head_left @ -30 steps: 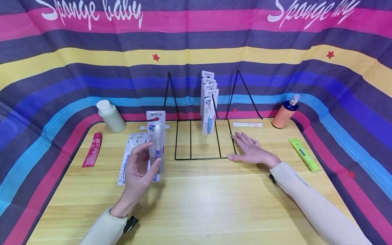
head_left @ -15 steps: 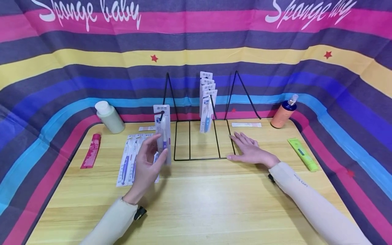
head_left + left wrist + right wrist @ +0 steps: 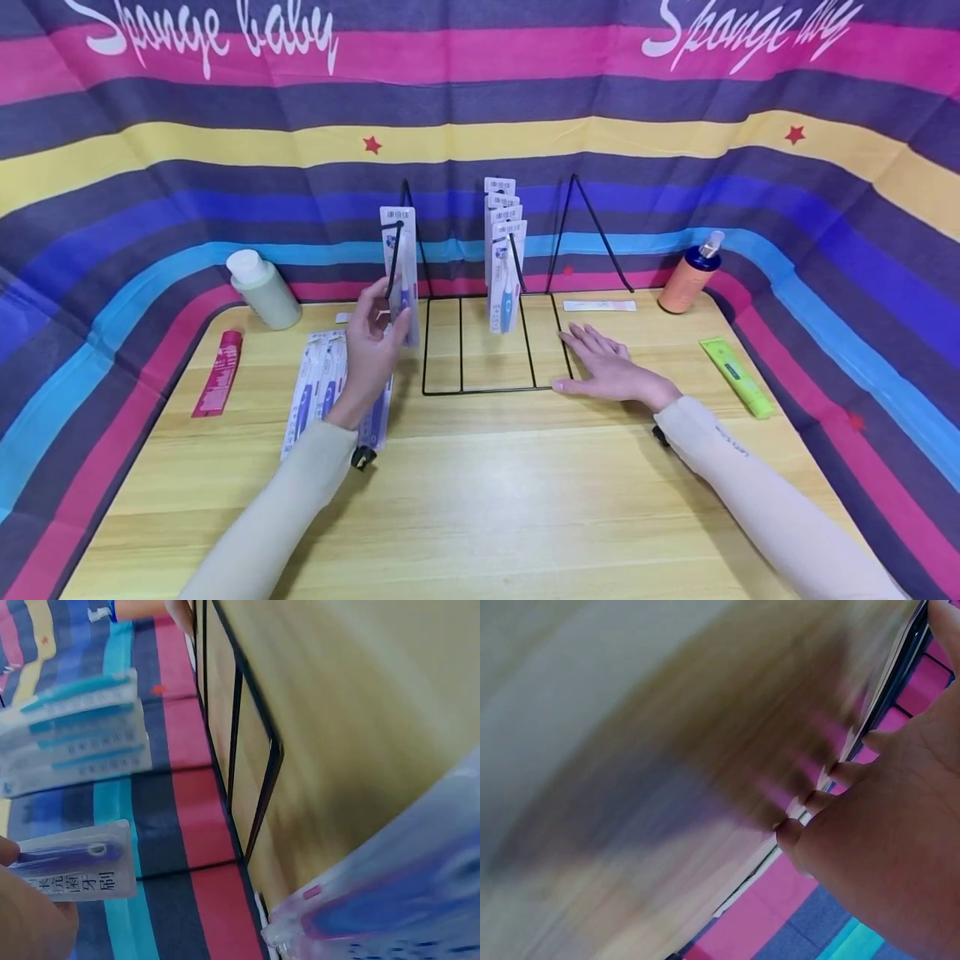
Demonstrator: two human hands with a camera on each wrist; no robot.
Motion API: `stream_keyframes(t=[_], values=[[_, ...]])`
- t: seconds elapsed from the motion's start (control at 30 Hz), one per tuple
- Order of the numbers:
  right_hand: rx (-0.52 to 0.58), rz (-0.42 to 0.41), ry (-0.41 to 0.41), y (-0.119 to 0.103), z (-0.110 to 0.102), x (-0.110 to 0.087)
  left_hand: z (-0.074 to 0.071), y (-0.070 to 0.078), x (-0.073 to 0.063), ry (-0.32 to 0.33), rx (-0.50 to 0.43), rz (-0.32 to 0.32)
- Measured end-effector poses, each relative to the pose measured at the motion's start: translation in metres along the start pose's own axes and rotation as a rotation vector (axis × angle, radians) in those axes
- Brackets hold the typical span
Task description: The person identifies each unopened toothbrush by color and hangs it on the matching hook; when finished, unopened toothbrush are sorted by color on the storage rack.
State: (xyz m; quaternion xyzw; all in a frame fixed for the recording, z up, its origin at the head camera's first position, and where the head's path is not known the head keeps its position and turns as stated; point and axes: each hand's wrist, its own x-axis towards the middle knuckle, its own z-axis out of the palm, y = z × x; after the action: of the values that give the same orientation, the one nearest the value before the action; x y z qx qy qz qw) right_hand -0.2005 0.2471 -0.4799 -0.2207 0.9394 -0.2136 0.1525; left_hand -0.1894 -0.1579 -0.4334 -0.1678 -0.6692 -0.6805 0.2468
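Our left hand (image 3: 37,926) pinches a purple-handled toothbrush pack (image 3: 79,862) between finger and thumb, its printed end jutting out from the grip. Beside the grip, apart from it, we see a row of overlapping blue-and-white packs (image 3: 75,742). Out past our fingertips, a black wire rack (image 3: 277,750) meets the wooden tabletop (image 3: 375,690). Well apart from the grip, another purple pack (image 3: 390,900) looms blurred. Striped cloth (image 3: 217,915) lies behind our hold.

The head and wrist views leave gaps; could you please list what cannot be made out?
Head view: parts of flat toothbrush packs, behind the left grip and sleeve.
Head view: print on the pink tube, too small.
Left wrist view: one end of the held pack, behind that grip.
Right wrist view: part of the right grip, beyond the right edge.
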Motion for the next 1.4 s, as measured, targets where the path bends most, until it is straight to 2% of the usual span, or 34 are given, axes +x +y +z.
stream_keyframes(t=[0.13, 0.4, 0.53, 0.63, 0.73, 0.83, 0.93, 1.07, 1.23, 1.4], values=[[0.000, -0.007, -0.003, 0.000, 0.001, -0.002, 0.003, -0.008, 0.014, 0.009, -0.001, -0.053], [-0.010, -0.012, 0.014, 0.002, 0.001, -0.002, 0.005, -0.025, 0.043, -0.021, -0.056, -0.124], [-0.009, -0.013, 0.011, -0.001, 0.000, -0.001, -0.001, -0.028, 0.050, -0.045, -0.073, -0.154], [-0.010, -0.013, 0.009, -0.002, 0.001, 0.000, -0.007, -0.028, 0.050, -0.058, -0.061, -0.176], [-0.010, -0.011, 0.006, -0.002, 0.001, 0.000, -0.016, -0.029, 0.047, -0.062, -0.029, -0.175], [-0.008, -0.009, 0.007, -0.003, 0.001, -0.001, -0.025, -0.029, 0.042, -0.051, 0.021, -0.145], [-0.009, -0.010, 0.010, -0.003, 0.001, -0.003, -0.035, -0.025, 0.035, -0.026, 0.056, -0.113], [-0.015, -0.015, 0.004, -0.001, 0.002, -0.003, -0.051, -0.015, 0.020, -0.007, 0.094, -0.118], [-0.011, -0.017, 0.006, 0.001, 0.002, -0.003, -0.075, -0.001, -0.002, 0.013, 0.167, -0.207], [-0.013, -0.018, 0.006, 0.001, 0.001, -0.002, -0.098, 0.008, -0.026, 0.051, 0.260, -0.368]])
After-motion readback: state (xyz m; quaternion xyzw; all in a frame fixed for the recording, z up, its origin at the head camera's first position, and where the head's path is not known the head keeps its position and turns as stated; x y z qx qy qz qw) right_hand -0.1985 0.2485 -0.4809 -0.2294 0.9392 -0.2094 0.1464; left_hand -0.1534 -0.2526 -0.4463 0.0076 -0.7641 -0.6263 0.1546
